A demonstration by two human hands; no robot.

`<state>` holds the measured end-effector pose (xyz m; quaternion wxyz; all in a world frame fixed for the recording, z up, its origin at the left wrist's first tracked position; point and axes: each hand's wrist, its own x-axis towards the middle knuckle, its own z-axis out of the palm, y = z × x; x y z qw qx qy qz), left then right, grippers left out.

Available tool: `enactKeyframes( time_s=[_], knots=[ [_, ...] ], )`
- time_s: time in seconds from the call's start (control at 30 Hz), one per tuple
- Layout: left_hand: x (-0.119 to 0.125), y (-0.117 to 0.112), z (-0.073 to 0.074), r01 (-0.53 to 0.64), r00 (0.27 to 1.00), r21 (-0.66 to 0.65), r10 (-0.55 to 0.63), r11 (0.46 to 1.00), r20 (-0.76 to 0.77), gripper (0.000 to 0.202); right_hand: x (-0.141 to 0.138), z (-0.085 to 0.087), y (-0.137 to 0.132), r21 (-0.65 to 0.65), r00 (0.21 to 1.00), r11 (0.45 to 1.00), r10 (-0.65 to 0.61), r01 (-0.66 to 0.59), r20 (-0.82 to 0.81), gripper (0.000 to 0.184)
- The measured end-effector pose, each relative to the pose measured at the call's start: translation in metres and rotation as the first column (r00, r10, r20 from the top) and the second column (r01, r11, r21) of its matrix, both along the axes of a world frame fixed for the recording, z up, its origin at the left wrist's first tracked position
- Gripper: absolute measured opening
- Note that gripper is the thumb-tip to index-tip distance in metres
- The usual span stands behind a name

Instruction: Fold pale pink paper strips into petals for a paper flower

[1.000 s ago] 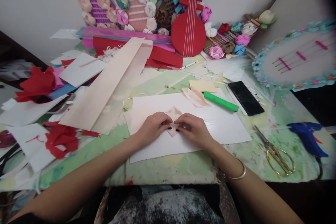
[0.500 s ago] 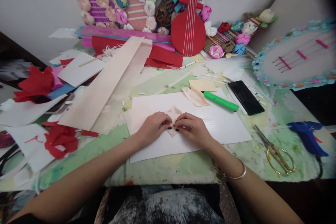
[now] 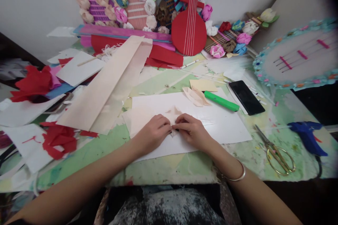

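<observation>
A small piece of folded cream paper [image 3: 174, 112] lies on the white board [image 3: 224, 130] in front of me, between my two hands. My left hand [image 3: 155, 130] grips the paper's near left side with curled fingers. From the other side my right hand [image 3: 191, 129] pinches the same paper, its fingertips almost meeting the left ones. The fingers cover much of the paper's near part. Beyond my right hand lie another folded cream paper [image 3: 196, 96], a pale yellow paper square [image 3: 203, 85] and a green utility knife [image 3: 221, 101].
Gold-handled scissors [image 3: 276, 151], a blue glue gun [image 3: 307, 137] and a black phone [image 3: 246, 97] lie on the right. Long cream paper [image 3: 102, 88] and red scraps [image 3: 59, 140] cover the left. Decorated paper instruments, including a red one [image 3: 188, 31], lean along the back wall.
Both hands stay on the folded paper while the fingers shift slightly. My left fingers curl in more, and my right fingertips reach a little further left. The whole view has drifted slightly.
</observation>
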<state>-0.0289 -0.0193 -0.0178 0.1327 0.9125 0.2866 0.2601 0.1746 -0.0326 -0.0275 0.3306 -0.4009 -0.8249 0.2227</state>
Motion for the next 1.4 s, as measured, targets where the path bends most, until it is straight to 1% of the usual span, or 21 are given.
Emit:
enactKeyframes(
  time_s=[0.07, 0.1, 0.17, 0.27, 0.37, 0.5, 0.83, 0.97, 1.17, 1.33, 1.4],
  knots=[
    [-0.003, -0.008, 0.003, 0.053, 0.994, 0.115, -0.041, 0.992, -0.105, 0.018, 0.0, 0.0, 0.0, 0.006, 1.0, 1.0, -0.003, 0.003, -0.004, 0.028],
    [-0.005, -0.013, 0.004, 0.056, 0.987, 0.143, -0.033, 0.988, -0.158, 0.018, 0.0, 0.0, 0.0, 0.008, 1.0, 1.0, -0.003, 0.003, -0.011, 0.027],
    [-0.008, -0.022, 0.005, 0.033, 0.976, 0.207, 0.013, 0.978, -0.218, 0.021, 0.0, -0.001, 0.0, 0.01, 1.0, 1.0, 0.0, 0.0, -0.024, 0.027],
    [-0.01, -0.036, 0.001, 0.036, 0.956, 0.275, 0.047, 0.961, -0.289, 0.031, -0.001, -0.001, 0.0, 0.012, 1.0, 1.0, 0.001, -0.001, -0.031, 0.027],
    [-0.009, -0.048, -0.003, 0.001, 0.93, 0.261, 0.095, 0.965, -0.355, 0.043, -0.001, -0.002, 0.0, 0.01, 0.999, 1.0, -0.004, 0.005, -0.034, 0.027],
    [-0.006, -0.058, -0.006, -0.063, 0.909, 0.215, 0.145, 0.975, -0.391, 0.054, -0.001, -0.003, 0.0, 0.006, 0.999, 1.0, -0.008, 0.009, -0.048, 0.027],
    [-0.003, -0.066, -0.007, -0.163, 0.937, 0.1, 0.186, 0.981, -0.295, 0.05, -0.001, -0.001, 0.0, -0.012, 0.998, 1.0, -0.008, 0.007, -0.06, 0.027],
    [-0.001, -0.069, -0.008, -0.158, 0.943, 0.087, 0.176, 0.984, -0.281, 0.049, -0.001, -0.001, 0.0, -0.018, 0.998, 1.0, -0.007, 0.006, -0.058, 0.027],
    [0.0, -0.069, -0.009, -0.16, 0.945, 0.069, 0.173, 0.985, -0.276, 0.052, 0.0, -0.002, 0.001, -0.016, 0.998, 1.0, 0.007, -0.008, -0.059, 0.027],
    [0.001, -0.067, -0.008, -0.173, 0.939, 0.056, 0.182, 0.983, -0.293, 0.064, 0.001, -0.001, 0.0, -0.034, 0.998, 0.999, 0.005, -0.007, -0.064, 0.025],
    [0.001, -0.067, -0.008, -0.18, 0.933, 0.044, 0.185, 0.983, -0.309, 0.065, 0.001, 0.0, 0.0, -0.051, 0.997, 0.999, -0.008, 0.004, -0.071, 0.025]
  ],
)
